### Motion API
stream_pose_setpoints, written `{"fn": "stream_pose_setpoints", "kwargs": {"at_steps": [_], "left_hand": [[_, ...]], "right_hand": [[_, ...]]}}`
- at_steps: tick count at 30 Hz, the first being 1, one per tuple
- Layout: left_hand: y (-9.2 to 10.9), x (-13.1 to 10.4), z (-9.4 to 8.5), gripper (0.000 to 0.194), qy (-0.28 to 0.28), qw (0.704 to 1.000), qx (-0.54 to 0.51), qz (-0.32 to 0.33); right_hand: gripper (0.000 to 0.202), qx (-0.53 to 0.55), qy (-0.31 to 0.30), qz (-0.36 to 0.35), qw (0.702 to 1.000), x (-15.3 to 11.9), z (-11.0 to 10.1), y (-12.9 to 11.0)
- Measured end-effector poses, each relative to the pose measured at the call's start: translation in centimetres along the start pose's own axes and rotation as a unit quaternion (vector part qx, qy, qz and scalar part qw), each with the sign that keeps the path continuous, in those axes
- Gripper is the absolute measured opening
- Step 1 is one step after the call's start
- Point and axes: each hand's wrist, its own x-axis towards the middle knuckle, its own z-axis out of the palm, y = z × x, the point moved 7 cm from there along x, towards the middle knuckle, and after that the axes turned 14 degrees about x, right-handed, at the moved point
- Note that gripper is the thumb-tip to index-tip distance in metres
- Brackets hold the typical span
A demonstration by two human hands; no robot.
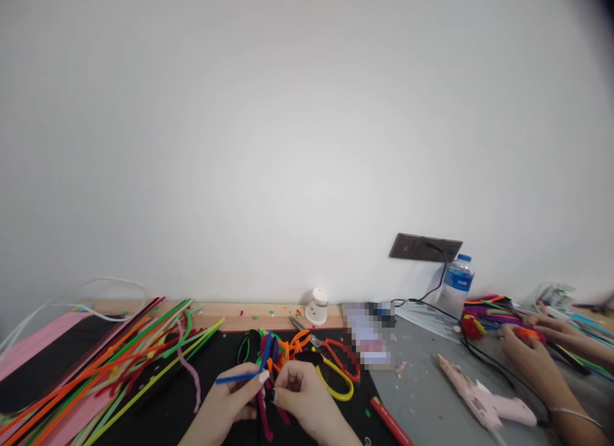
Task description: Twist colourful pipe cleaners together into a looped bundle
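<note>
My left hand (235, 398) pinches a bent blue pipe cleaner (235, 377) between thumb and fingers; one end points left, the other stands up. Close beside it, my right hand (304, 395) has its fingers curled, the thumb tip pressed at magenta pipe cleaners (265, 417) that hang down between both hands. My fingers partly hide what the right hand grips. Just behind the hands lies a tangle of green, blue and orange pipe cleaners (290, 348). A yellow loop (348, 395) rests to the right of my right hand.
Long colored pipe cleaners (119, 356) spread across the left. A paper cup (317, 307) stands upside down by the wall. On the right are a red pen-like stick (391, 422), a pink glue gun (489, 398), a water bottle (457, 286) and another person's hands (527, 347).
</note>
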Motion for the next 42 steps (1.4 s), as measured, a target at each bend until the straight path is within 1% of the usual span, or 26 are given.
{"fn": "stream_pose_setpoints", "kwargs": {"at_steps": [3,8,11,13,15,19,22,25,30,34,37,40,42], "left_hand": [[-0.2,0.3,0.0,0.033,-0.012,1.0,0.016,0.01],[-0.3,0.6,-0.1,0.034,-0.015,0.999,0.013,0.037],[-0.3,0.6,-0.1,0.034,-0.031,0.998,0.029,0.035],[-0.2,0.6,-0.1,0.034,-0.032,0.998,0.049,0.034],[0.0,0.5,-0.2,0.035,-0.025,0.996,0.07,0.039],[0.3,0.2,0.0,0.035,-0.024,0.993,0.112,0.035],[0.8,0.0,0.1,0.033,-0.023,0.989,0.138,0.052],[1.1,-0.1,0.0,0.031,-0.018,0.983,0.168,0.078],[1.9,-0.1,-0.8,0.031,0.019,0.967,0.219,0.126],[2.0,-0.1,-1.2,0.029,0.033,0.972,0.197,0.125],[1.4,0.1,-1.2,0.023,0.03,0.985,0.142,0.095],[0.4,0.3,-1.2,0.029,0.036,0.992,0.098,0.068],[0.0,0.5,-1.3,0.031,0.037,0.994,0.078,0.063]], "right_hand": [[0.014,-0.019,-0.001,-0.009,1.0,-0.2,0.2,-0.5],[0.016,-0.029,0.005,-0.024,0.999,-0.3,0.2,-1.0],[0.017,-0.033,0.005,-0.032,0.999,-0.2,0.1,-1.1],[0.017,-0.034,0.005,-0.035,0.999,-0.1,0.0,-1.1],[0.018,-0.039,0.011,-0.036,0.999,-0.1,-0.2,-1.1],[0.021,-0.058,0.043,-0.046,0.996,0.0,-0.7,-1.4],[0.023,-0.055,0.051,-0.049,0.996,0.0,-0.8,-1.4],[0.023,-0.041,0.045,-0.042,0.997,0.2,-0.9,-1.0],[0.023,0.011,0.011,-0.012,1.0,0.3,-0.3,-0.2],[0.026,0.029,0.021,-0.019,0.999,0.2,-0.2,-0.3],[0.027,0.059,0.02,-0.013,0.998,0.2,-0.2,-0.1],[0.031,0.112,-0.004,-0.006,0.994,0.1,0.3,0.1],[0.032,0.118,-0.008,0.002,0.993,0.0,0.5,0.3]]}}
